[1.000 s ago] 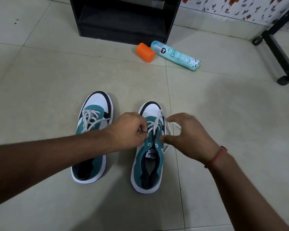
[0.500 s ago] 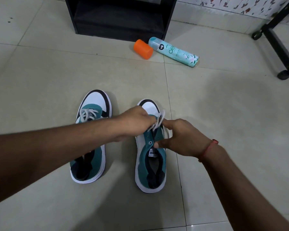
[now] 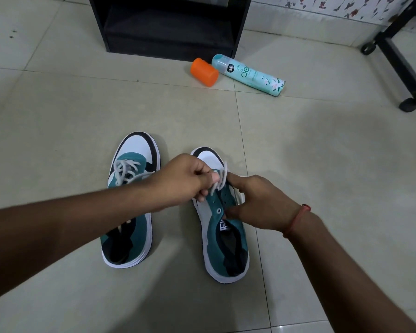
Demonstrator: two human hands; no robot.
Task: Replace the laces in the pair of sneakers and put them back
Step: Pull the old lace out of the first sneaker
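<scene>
Down on the pale tiled floor (image 3: 58,121) two teal, white and black low-top sneakers stand side by side, toes pointing toward the far wall. Furthest left, the left-hand sneaker (image 3: 130,207) sits untouched, a white lace (image 3: 125,171) loosely threaded over its tongue, with the person's left forearm crossing above its middle. Just to its right, the left hand (image 3: 185,179) has its fingers curled round a bunch of white cord (image 3: 220,180) lifted off the forward eyelets of the right-hand sneaker (image 3: 222,236). Next along, the right hand (image 3: 257,205) rests on that shoe's upper: the forefinger lies stretched along the far eyelet row and the thumb presses near the tongue label, pinning the shoe to the floor. Several rear eyelets on this shoe show bare.

I judge the step in hand to be working the lace through this second shoe; whether it is being drawn out or threaded in cannot be told. A sensible next move calls for a steady pull with the left hand while the right keeps the shoe from sliding or tipping.

Far beyond, near the floor's back edge, an orange plastic cap (image 3: 204,72) and a mint-green spray can (image 3: 249,74) lie on their sides before a black open shelf unit (image 3: 168,27), probably where the pair belongs. At the far right stands a black wheeled frame (image 3: 401,61).
</scene>
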